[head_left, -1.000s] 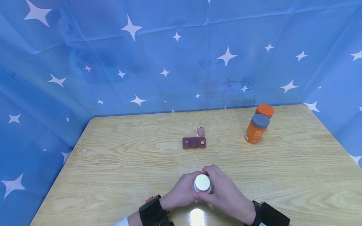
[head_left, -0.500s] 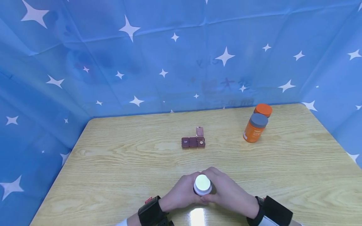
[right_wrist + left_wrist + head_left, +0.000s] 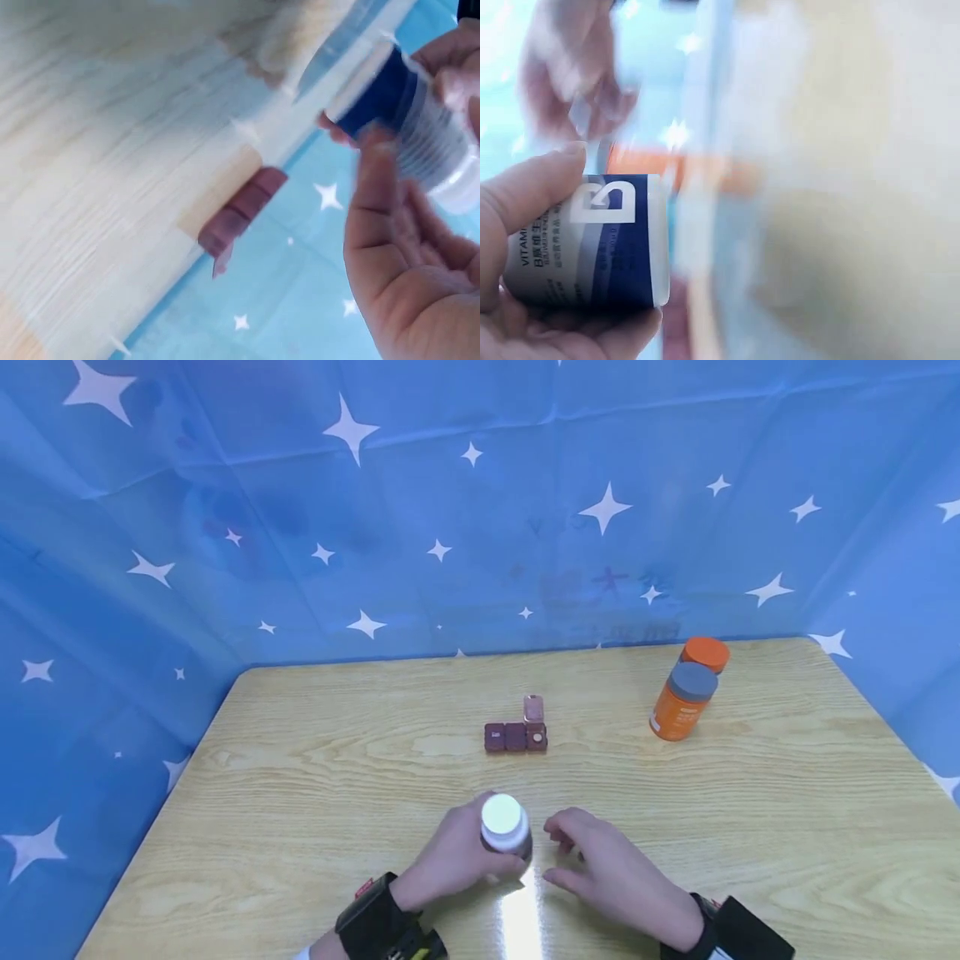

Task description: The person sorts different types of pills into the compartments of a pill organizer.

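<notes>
My left hand (image 3: 457, 852) grips a vitamin bottle (image 3: 504, 827) with a white cap, upright near the table's front. In the left wrist view the bottle (image 3: 592, 240) has a blue and silver label, with the thumb and fingers around it. To its right, apart from it, my right hand (image 3: 600, 868) has loosely bent fingers and nothing visible between them. The right wrist view shows these relaxed fingers (image 3: 379, 202) in front of the bottle (image 3: 420, 120). Ahead lies a dark red pill organizer (image 3: 515, 737); its rightmost lid stands up, and a small round pale piece sits in that compartment.
Two orange jars stand at the back right: one with a grey lid (image 3: 678, 702), and one behind it with an orange lid (image 3: 706, 653). A blue star-patterned cloth (image 3: 420, 510) hangs behind the wooden table (image 3: 337, 760).
Both hands were around the bottle. The right hand has let go and moved right; the left hand has carried the bottle a little left and forward.
</notes>
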Demonstrator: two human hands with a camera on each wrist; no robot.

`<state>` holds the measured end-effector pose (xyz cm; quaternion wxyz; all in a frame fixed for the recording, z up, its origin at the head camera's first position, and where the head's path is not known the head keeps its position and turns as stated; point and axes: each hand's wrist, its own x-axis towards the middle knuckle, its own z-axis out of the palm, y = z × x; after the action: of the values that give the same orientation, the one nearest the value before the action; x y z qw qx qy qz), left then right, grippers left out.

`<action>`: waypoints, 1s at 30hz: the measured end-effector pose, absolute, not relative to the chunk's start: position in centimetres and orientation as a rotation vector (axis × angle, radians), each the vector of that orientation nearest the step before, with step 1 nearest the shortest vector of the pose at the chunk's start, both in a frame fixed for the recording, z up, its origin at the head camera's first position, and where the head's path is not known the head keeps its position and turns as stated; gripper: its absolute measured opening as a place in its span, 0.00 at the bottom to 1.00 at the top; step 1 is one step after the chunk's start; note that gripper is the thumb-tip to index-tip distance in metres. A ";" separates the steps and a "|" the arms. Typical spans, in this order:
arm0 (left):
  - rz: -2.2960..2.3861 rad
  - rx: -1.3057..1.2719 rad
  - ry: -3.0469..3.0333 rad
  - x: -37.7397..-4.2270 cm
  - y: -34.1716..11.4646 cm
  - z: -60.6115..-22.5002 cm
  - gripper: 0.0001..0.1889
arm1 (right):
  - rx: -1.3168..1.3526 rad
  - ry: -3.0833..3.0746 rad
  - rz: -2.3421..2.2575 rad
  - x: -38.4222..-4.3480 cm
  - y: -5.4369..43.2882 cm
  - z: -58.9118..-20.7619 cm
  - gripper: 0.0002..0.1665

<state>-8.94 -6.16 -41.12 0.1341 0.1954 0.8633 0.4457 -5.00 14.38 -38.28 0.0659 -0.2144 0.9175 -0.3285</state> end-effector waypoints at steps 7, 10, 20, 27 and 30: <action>1.309 0.094 2.809 -14.4 -13.1 -39.3 0.34 | -0.733 2.809 -1.054 -4.7 14.7 -38.5 0.13; 1.263 -0.030 2.876 -16.5 -16.6 -39.8 0.36 | -0.751 2.819 -1.073 -4.6 14.7 -38.6 0.13; 1.199 -0.334 2.897 -18.9 -22.1 -41.1 0.38 | -0.729 2.782 -1.043 -4.7 14.9 -38.7 0.13; 1.599 -0.412 2.822 -18.8 -21.1 -39.8 0.52 | -0.640 2.713 -1.051 -6.2 15.5 -37.9 0.10; 1.670 -0.268 3.011 -18.4 -19.3 -38.3 0.51 | -0.609 2.729 -1.056 -7.8 15.9 -37.3 0.06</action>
<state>-18.45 -19.31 -38.30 -0.1552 -0.0766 0.8613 0.4776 -7.82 15.89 -37.26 0.0762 -0.2032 0.9103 -0.3524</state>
